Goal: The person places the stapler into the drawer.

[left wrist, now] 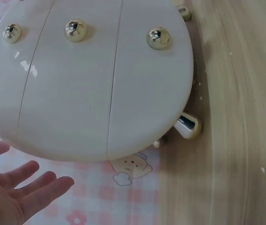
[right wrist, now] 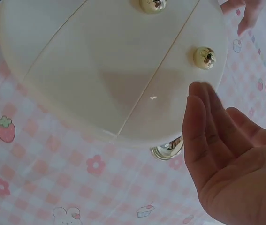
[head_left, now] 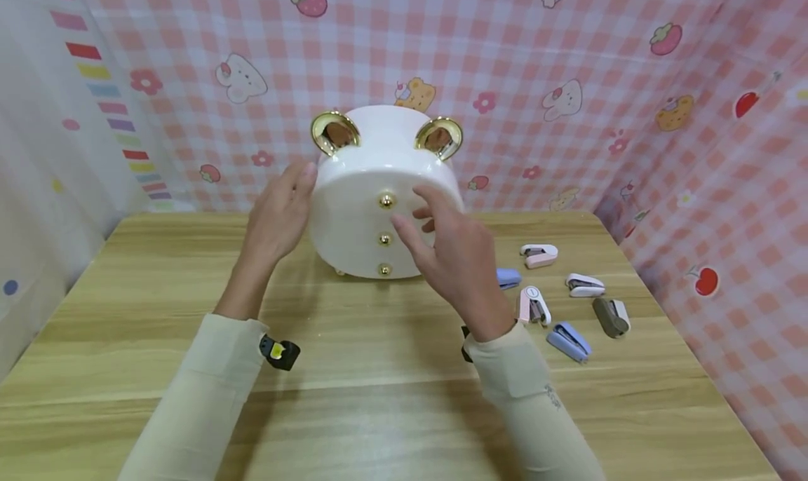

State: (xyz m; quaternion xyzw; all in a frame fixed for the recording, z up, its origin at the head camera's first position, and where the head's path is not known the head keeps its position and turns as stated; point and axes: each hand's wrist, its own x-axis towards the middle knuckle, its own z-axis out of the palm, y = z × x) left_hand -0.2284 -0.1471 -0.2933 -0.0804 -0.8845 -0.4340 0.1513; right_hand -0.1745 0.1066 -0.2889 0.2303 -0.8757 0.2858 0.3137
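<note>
A glossy white rounded box of small drawers (head_left: 350, 218) stands upright near the back of the table, with gold ears on top. Seams divide its front into three drawers, each with a round gold knob (left wrist: 76, 30). At the box's left side my left hand (head_left: 278, 214) is raised with extended fingers and holds nothing. My right hand (head_left: 463, 256) hovers before the right part of the front, its fingers loosely bent and its palm bare. In the right wrist view, those fingertips (right wrist: 201, 89) appear just beside the top knob (right wrist: 204, 58).
Several mini staplers lie on the wooden table (head_left: 353, 397) to the right, among them a blue stapler (head_left: 569, 341), a grey-brown stapler (head_left: 611, 317) and a pink-and-white stapler (head_left: 539, 255). A checked pink cloth (head_left: 492, 60) hangs behind the box and along the right side.
</note>
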